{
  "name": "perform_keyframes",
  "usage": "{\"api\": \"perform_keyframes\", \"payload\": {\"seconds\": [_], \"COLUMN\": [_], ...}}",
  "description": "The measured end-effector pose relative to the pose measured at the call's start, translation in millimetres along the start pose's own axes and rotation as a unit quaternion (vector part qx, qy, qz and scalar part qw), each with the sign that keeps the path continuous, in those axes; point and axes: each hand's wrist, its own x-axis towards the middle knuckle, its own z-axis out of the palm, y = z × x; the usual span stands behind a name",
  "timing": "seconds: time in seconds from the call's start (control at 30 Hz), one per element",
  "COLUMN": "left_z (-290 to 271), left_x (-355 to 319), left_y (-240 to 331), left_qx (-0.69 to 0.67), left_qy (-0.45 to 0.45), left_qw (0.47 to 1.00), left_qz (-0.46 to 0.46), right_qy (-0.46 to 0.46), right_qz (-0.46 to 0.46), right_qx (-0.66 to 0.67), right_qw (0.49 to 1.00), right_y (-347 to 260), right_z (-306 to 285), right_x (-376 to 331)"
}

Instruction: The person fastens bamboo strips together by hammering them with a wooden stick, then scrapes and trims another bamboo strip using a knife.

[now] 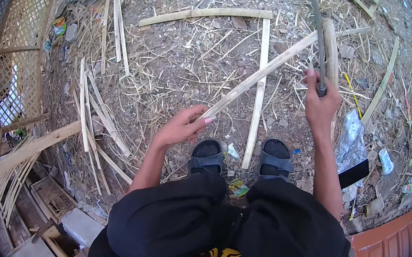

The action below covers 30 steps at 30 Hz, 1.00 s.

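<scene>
My left hand [185,125] is closed around the near end of a long pale wood or bamboo strip [288,54]. The strip slants away to the far right and crosses a short upright-looking log [332,62]. In my right hand [322,103] is a long-bladed knife [320,51], its dark blade pointing away from me. The blade passes over the strip near the log; whether it touches the strip I cannot tell. My right fingers wrap the handle, which they mostly hide.
Loose strips [254,119] lie on littered ground beyond my sandals [207,155]. More strips [86,107] pile at left, near a lattice panel [38,18]. A clear plastic bag [351,140], a black flat object [353,174] and a reddish-brown panel [392,252] are at right.
</scene>
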Motion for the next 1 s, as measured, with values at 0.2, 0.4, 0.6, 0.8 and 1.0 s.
{"api": "perform_keyframes", "payload": {"seconds": [0.2, 0.4, 0.6, 0.8, 1.0], "left_z": [47.5, 69.2, 56.5, 61.1, 54.2], "left_x": [23.4, 14.3, 14.6, 18.7, 17.2], "left_y": [15.5, 11.8, -8.3, 13.4, 2.9], "left_qx": [-0.142, -0.167, -0.143, -0.19, -0.246], "left_qy": [0.006, 0.033, 0.026, 0.094, 0.078], "left_qw": [0.989, 0.985, 0.988, 0.975, 0.966], "left_qz": [0.035, 0.037, 0.051, 0.059, 0.006], "right_qy": [-0.177, -0.208, -0.176, -0.272, -0.353], "right_qz": [0.089, 0.192, 0.123, -0.076, -0.127], "right_qx": [0.254, 0.246, 0.058, -0.142, -0.194], "right_qw": [0.947, 0.927, 0.975, 0.949, 0.907], "right_y": [-3.3, -23.5, -9.3, -4.0, -14.5], "right_z": [57.3, 53.5, 47.7, 46.1, 58.7], "right_x": [-60.8, -43.5, -22.5, -67.3, -69.7]}}
